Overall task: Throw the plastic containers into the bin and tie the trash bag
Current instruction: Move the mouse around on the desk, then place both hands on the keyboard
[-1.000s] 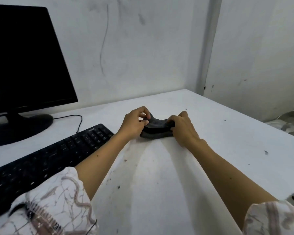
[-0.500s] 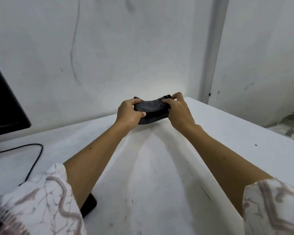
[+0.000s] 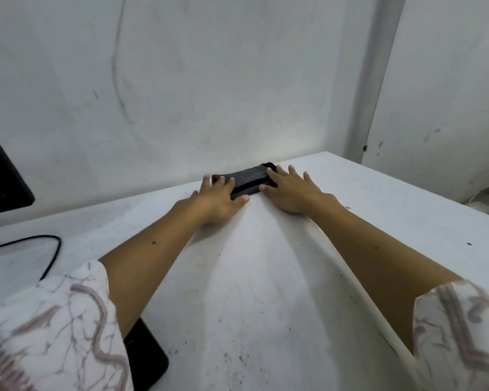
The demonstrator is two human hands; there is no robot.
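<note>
Folded black trash bag [image 3: 247, 180] lies flat on the white worktop [image 3: 266, 277], at its far edge just beside the wall. Both hands flat on it with fingers straight and spread: left hand [image 3: 218, 197] presses its left end, right hand [image 3: 291, 190] its right end, neither gripping. Monitor [image 3: 3, 176] corner far left, black cable [image 3: 40, 249] near the left sleeve.
</note>
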